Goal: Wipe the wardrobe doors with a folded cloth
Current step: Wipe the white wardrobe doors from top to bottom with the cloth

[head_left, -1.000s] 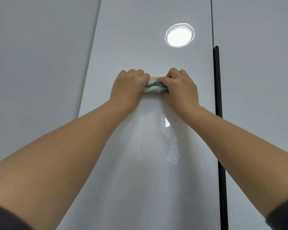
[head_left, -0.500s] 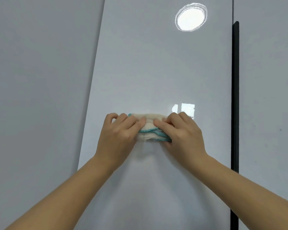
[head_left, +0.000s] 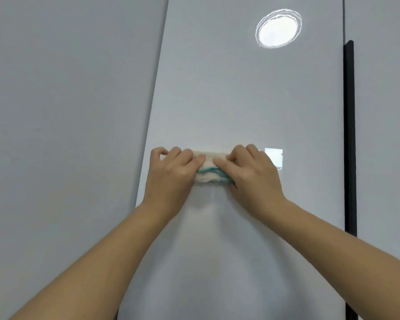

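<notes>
Middle wardrobe door (head_left: 240,100): glossy pale grey, with a black handle strip (head_left: 348,135) down its right edge. Left hand (head_left: 171,179) and right hand (head_left: 254,179) both press the folded cloth (head_left: 209,175) against the door, nearer its left edge than the handle edge. Fingers of both hands are curled over the cloth's ends, gripping it. To wipe well: even pressure from both hands, cloth kept flat, straight overlapping passes from edge to edge, right up to the handle strip. Hidden: most of the cloth is under the hands, only a cream middle with teal hem shows. Thumbs mostly unseen. Door top and bottom cut off. Round light reflection (head_left: 278,28) glares, so smears probably can't be judged.
</notes>
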Demonstrator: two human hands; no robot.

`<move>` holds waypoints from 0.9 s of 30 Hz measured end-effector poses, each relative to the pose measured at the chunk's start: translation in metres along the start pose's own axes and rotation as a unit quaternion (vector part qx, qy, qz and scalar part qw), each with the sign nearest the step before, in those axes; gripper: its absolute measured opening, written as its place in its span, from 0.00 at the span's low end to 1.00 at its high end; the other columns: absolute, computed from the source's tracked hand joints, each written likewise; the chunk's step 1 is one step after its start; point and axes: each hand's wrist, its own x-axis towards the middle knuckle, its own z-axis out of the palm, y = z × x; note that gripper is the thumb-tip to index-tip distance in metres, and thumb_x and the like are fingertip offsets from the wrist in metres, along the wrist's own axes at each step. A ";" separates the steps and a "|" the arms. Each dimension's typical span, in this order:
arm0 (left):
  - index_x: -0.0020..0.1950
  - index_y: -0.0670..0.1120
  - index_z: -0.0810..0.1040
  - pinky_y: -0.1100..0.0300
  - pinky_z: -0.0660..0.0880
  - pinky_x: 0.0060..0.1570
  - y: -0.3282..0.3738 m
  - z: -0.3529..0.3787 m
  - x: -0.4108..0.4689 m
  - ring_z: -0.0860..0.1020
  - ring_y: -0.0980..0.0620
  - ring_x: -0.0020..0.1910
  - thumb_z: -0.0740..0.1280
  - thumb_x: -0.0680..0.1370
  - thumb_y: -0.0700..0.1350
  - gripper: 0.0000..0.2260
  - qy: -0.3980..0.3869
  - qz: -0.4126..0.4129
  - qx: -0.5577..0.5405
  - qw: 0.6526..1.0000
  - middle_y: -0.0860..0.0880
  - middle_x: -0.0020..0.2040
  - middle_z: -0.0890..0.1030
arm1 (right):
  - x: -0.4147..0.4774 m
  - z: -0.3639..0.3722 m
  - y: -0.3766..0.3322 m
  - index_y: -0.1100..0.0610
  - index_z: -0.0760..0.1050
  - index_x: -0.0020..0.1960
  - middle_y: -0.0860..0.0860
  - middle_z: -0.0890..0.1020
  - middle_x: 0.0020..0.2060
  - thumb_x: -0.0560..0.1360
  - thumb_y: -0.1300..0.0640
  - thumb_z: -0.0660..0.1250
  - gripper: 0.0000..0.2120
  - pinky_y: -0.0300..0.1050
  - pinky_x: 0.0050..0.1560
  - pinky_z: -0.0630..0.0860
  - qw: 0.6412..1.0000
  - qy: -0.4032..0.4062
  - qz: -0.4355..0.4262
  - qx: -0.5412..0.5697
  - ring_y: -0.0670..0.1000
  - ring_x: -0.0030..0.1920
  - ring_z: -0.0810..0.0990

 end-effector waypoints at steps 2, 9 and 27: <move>0.48 0.48 0.83 0.52 0.61 0.46 -0.021 0.009 0.038 0.76 0.45 0.37 0.71 0.71 0.42 0.07 -0.003 -0.012 0.008 1.000 0.49 0.37 0.76 | 0.039 0.012 0.012 0.54 0.82 0.47 0.54 0.75 0.36 0.66 0.66 0.66 0.13 0.45 0.30 0.67 1.000 -0.005 0.018 -0.005 0.57 0.36 0.73; 0.45 0.44 0.83 0.53 0.62 0.46 -0.071 0.021 0.129 0.74 0.43 0.36 0.64 0.73 0.37 0.08 -0.082 -0.044 0.088 0.992 0.44 0.38 0.78 | 0.140 0.035 0.028 0.52 0.78 0.58 0.53 0.72 0.51 0.76 0.60 0.61 0.14 0.45 0.39 0.62 0.993 -0.071 0.086 -0.037 0.55 0.54 0.69; 0.45 0.41 0.79 0.50 0.58 0.54 -0.074 0.001 0.103 0.74 0.42 0.46 0.61 0.73 0.32 0.09 -0.149 -0.056 0.231 0.960 0.43 0.42 0.80 | 0.133 0.056 -0.015 0.54 0.78 0.55 0.52 0.72 0.51 0.75 0.61 0.63 0.11 0.44 0.40 0.59 0.993 -0.050 0.101 0.015 0.54 0.55 0.68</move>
